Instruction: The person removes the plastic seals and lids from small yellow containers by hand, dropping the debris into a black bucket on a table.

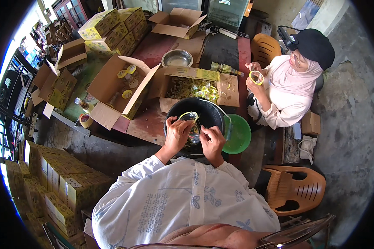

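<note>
Over a black bucket (206,108), both my hands are on a clear plastic cup with a yellow rim (190,116). My left hand (178,135) is closed round its left side. With thumb and fingers pinched, my right hand (212,143) grips the cup's lower right side. Fingers hide part of the cup, and its contents cannot be made out. Behind the bucket, a low carton (163,103) holds a heap of yellow and green strips and shiny scraps. A green plastic basin (242,135) stands right of the bucket.
Across the table's right corner, a person in a black cap (316,50) holds a similar yellow-rimmed cup (256,77). An open carton (108,85) with jars stands left. A steel bowl (177,58), a stack of cups (221,67), stacked yellow cartons (66,186) and an orange chair (295,189) surround me.
</note>
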A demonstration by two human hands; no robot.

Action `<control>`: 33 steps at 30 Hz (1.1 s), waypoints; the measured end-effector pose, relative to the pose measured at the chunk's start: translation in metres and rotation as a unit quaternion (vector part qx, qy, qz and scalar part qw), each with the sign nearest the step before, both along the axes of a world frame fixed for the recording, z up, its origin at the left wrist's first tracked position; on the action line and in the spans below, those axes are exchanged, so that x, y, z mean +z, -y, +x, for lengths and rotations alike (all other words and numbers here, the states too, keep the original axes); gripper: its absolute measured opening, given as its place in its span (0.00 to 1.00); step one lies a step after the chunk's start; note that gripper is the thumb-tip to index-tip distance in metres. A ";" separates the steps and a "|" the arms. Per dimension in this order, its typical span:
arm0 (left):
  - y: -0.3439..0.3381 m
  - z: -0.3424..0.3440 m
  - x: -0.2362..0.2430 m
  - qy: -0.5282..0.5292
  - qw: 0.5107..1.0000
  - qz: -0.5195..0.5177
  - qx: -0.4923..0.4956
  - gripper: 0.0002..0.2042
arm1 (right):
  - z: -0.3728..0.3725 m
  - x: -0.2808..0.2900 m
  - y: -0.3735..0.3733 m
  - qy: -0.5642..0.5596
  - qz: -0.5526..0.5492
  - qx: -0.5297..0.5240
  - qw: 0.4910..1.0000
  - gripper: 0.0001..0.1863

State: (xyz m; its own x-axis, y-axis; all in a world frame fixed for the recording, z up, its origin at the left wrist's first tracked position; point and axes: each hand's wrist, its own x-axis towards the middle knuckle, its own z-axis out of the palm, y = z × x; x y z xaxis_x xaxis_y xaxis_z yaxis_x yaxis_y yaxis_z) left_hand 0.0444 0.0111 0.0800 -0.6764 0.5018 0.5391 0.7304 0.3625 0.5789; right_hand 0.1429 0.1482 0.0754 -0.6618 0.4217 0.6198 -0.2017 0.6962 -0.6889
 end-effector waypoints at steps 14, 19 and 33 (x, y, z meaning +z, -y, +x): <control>0.000 -0.002 -0.007 0.020 1.000 0.005 -0.003 0.06 | -0.020 -0.006 0.004 0.039 0.022 -0.023 0.999 0.10; 0.001 -0.001 -0.010 0.025 1.000 0.000 -0.003 0.06 | -0.027 -0.005 0.004 0.064 0.038 -0.038 0.997 0.07; 0.003 -0.005 -0.014 0.110 0.992 0.053 -0.017 0.10 | -0.023 -0.011 -0.010 0.045 -0.044 0.078 0.995 0.11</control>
State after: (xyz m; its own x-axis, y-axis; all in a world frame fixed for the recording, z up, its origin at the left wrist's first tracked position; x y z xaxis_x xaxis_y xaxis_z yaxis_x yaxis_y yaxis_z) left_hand 0.0397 0.0083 0.0664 -0.7671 0.4745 0.4318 0.5931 0.2678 0.7593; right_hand 0.1203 0.1582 0.0648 -0.7747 0.3607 0.5194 -0.2361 0.5970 -0.7667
